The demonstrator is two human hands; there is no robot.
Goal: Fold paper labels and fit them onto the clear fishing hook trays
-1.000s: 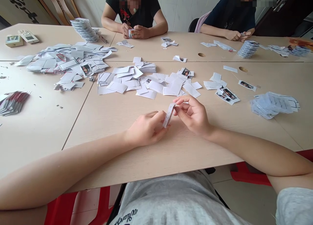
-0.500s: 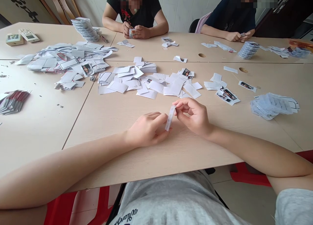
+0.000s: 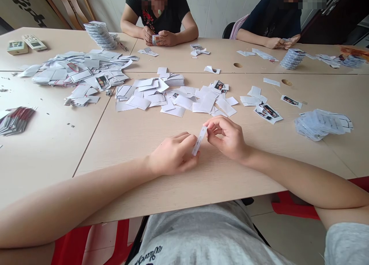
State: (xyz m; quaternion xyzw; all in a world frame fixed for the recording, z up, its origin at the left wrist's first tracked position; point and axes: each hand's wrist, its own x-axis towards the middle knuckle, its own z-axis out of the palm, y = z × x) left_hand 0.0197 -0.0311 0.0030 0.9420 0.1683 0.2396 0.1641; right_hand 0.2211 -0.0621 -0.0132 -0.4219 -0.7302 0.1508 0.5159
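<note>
Between my two hands, near the table's front edge, is a narrow whitish paper strip [image 3: 199,141] held at a slant. My left hand [image 3: 175,152] is closed on its lower end, thumb and index finger around it. My right hand [image 3: 227,137] pinches the upper end with thumb and fingertips. Faint marks show on the strip, too small to read. Just beyond my hands lies a scattered pile of white paper cards [image 3: 201,99], some with printed pictures.
A large heap of cards [image 3: 83,67] lies at the left, with a tall stack [image 3: 100,35] behind it. Clear plastic sleeves [image 3: 319,124] are piled at the right. Across the table [image 3: 138,192] sit two people [image 3: 161,15] handling small items. Picture strips [image 3: 268,112] lie right of centre.
The lower end of the strip has tilted slightly left and down, along with my left fingers. My right hand has barely moved.
</note>
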